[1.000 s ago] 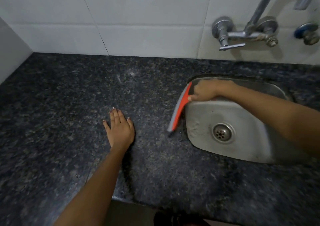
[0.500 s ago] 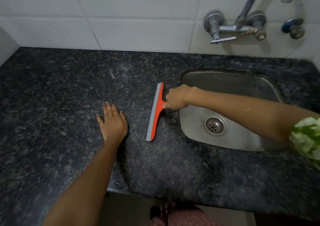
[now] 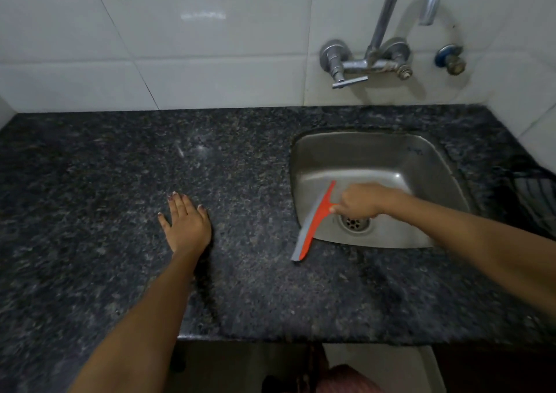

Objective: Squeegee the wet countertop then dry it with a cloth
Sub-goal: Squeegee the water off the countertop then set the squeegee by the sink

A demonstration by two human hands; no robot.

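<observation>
Right hand [image 3: 358, 201] fisted around orange squeegee [image 3: 316, 222] handle, above the steel sink [image 3: 421, 163] drain; blade crosses the sink's near-left rim, likely to drop water in. Left hand [image 3: 185, 222] flat, fingers spread, on granite countertop [image 3: 105, 182] left of sink, probably bracing. No cloth seen.

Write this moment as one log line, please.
step: squeegeeing | right hand: grips squeegee, blade over the sink edge | left hand: flat on countertop | cloth: not in view
</observation>
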